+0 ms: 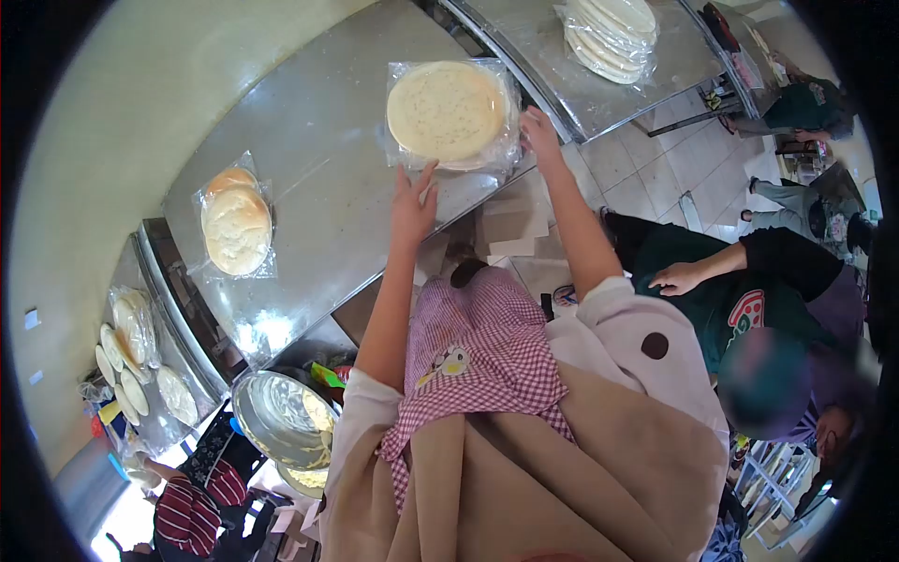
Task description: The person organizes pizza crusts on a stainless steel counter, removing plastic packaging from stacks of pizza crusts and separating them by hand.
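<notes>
Two bare hands of ours are at one clear bag. Our left hand has its fingers spread at the bag's near edge; our right hand is bent beside its right side, and we cannot tell whether it pinches the plastic. The bag lies flat near the edge of our metal table, with one whole round flatbread showing on top; we cannot count those beneath.

Farther left on the same metal, we see a second bag with two breads showing, overlapped. Below the table's left end, one large metal bowl has pale yellow mix smeared inside it. Across the gap at upper right, a third bag holds a stack of at least four pale rounds. On the far-left counter we count about five rounds around another bag.
</notes>
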A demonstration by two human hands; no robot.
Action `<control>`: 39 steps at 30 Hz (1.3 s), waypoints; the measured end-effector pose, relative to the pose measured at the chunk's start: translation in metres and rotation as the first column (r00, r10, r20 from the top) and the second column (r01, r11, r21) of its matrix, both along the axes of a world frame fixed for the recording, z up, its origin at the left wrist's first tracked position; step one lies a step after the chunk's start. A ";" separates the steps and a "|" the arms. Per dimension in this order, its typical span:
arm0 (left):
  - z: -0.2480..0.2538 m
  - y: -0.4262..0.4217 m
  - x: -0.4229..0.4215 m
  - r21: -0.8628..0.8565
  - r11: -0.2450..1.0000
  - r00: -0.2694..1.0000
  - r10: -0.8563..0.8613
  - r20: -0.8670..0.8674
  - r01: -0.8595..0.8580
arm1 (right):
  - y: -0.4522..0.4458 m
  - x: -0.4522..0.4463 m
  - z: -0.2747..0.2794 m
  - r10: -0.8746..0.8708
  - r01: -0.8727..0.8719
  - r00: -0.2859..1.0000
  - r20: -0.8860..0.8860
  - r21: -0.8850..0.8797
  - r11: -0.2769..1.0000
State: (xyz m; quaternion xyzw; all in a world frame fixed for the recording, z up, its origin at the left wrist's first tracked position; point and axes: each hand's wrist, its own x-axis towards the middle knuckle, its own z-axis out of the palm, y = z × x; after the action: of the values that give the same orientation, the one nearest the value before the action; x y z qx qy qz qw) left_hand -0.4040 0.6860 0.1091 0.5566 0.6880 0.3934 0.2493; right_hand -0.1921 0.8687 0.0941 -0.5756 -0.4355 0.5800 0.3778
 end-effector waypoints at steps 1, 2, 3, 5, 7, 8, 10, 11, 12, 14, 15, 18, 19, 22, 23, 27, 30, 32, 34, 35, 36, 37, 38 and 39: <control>0.005 -0.014 -0.001 0.044 0.999 0.999 -0.005 0.039 0.003 | -0.015 0.006 -0.007 -0.095 0.096 0.995 -0.034 0.052 0.994; 0.009 -0.034 -0.004 0.089 0.996 0.997 -0.013 0.077 0.006 | -0.036 0.014 -0.011 -0.120 0.127 0.990 -0.069 0.104 0.986; 0.010 -0.055 -0.007 0.065 0.998 0.992 -0.007 0.127 -0.001 | -0.060 0.023 -0.020 -0.143 0.158 0.984 -0.105 0.155 0.975; 0.006 -0.104 -0.015 -0.046 0.999 0.949 0.019 0.314 -0.005 | -0.101 0.052 -0.077 -0.145 0.127 0.988 0.060 0.243 0.962; 0.002 -0.159 -0.018 -0.166 0.986 0.856 0.068 0.512 0.021 | -0.157 0.073 -0.100 -0.097 0.050 0.963 0.252 0.185 0.981; 0.001 -0.185 -0.017 -0.204 0.978 0.811 0.091 0.578 0.035 | -0.181 0.088 -0.127 -0.065 0.010 0.930 0.362 0.152 0.988; -0.012 -0.232 -0.010 -0.222 0.975 0.775 0.123 0.620 0.023 | -0.221 0.108 -0.151 0.018 -0.086 0.856 0.517 0.108 0.990; -0.008 -0.249 -0.004 -0.279 0.960 0.698 0.189 0.690 0.015 | -0.233 0.112 -0.152 0.066 -0.145 0.823 0.565 0.097 0.985; -0.002 -0.263 0.005 -0.336 0.942 0.612 0.258 0.748 0.014 | -0.231 0.112 -0.155 0.077 -0.147 0.821 0.566 0.080 0.986; -0.001 -0.285 0.016 -0.423 0.905 0.477 0.353 0.805 0.045 | -0.225 0.107 -0.161 0.105 -0.155 0.819 0.565 0.042 0.987; -0.011 -0.293 0.020 -0.451 0.889 0.436 0.377 0.817 0.076 | -0.218 0.099 -0.149 0.104 -0.185 0.820 0.562 0.089 0.979; -0.039 -0.304 0.021 -0.496 0.855 0.527 0.356 0.772 0.149 | -0.185 0.063 -0.096 0.078 -0.243 0.839 0.538 0.243 0.939; -0.041 -0.306 0.020 -0.508 0.846 0.590 0.329 0.738 0.164 | -0.174 0.053 -0.091 0.057 -0.243 0.855 0.515 0.302 0.922; -0.034 -0.307 0.013 -0.460 0.877 0.537 0.322 0.780 0.142 | -0.146 0.027 -0.073 0.035 -0.085 0.976 0.216 0.224 0.971; -0.027 -0.305 0.010 -0.445 0.890 0.528 0.330 0.782 0.104 | -0.138 0.021 -0.065 -0.010 -0.017 0.986 0.167 0.161 0.987; -0.002 -0.278 -0.007 -0.319 0.947 0.617 0.278 0.736 -0.046 | -0.100 0.005 -0.039 -0.142 0.144 0.989 0.042 -0.052 0.988; 0.004 -0.236 -0.024 -0.199 0.974 0.755 0.208 0.621 -0.105 | -0.062 0.001 -0.044 -0.162 0.163 0.987 0.017 -0.176 0.971; 0.007 -0.197 -0.034 -0.125 0.984 0.775 0.180 0.606 -0.130 | -0.044 -0.005 -0.043 -0.124 0.120 0.992 -0.010 -0.194 0.974; 0.019 -0.149 -0.039 -0.079 0.989 0.860 0.151 0.488 -0.128 | -0.030 -0.008 -0.045 -0.093 0.066 0.993 -0.079 -0.291 0.954; 0.027 -0.123 -0.041 -0.055 0.991 0.895 0.134 0.425 -0.122 | -0.022 -0.009 -0.046 -0.082 0.039 0.990 -0.114 -0.336 0.941; 0.032 -0.098 -0.042 -0.009 0.996 0.950 0.089 0.298 -0.090 | -0.016 -0.010 -0.047 -0.074 0.012 0.986 -0.150 -0.379 0.925; 0.038 -0.072 -0.043 0.034 0.998 0.986 0.045 0.164 -0.051 | -0.011 -0.009 -0.045 -0.107 0.037 0.982 -0.158 -0.393 0.919; 0.043 -0.047 -0.042 0.073 0.997 1.000 0.005 0.025 -0.006 | -0.008 -0.009 -0.040 -0.138 0.060 0.977 -0.165 -0.407 0.912; 0.048 -0.025 -0.039 0.058 0.998 1.000 -0.006 -0.021 0.007 | -0.009 -0.007 -0.036 -0.169 0.084 0.971 -0.168 -0.422 0.903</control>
State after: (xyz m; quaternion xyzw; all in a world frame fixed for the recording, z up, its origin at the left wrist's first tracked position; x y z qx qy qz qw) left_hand -0.4430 0.6607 0.1570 0.5698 0.6770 0.4067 0.2271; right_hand -0.1990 0.8601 0.0578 -0.6080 -0.2245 0.6878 0.3268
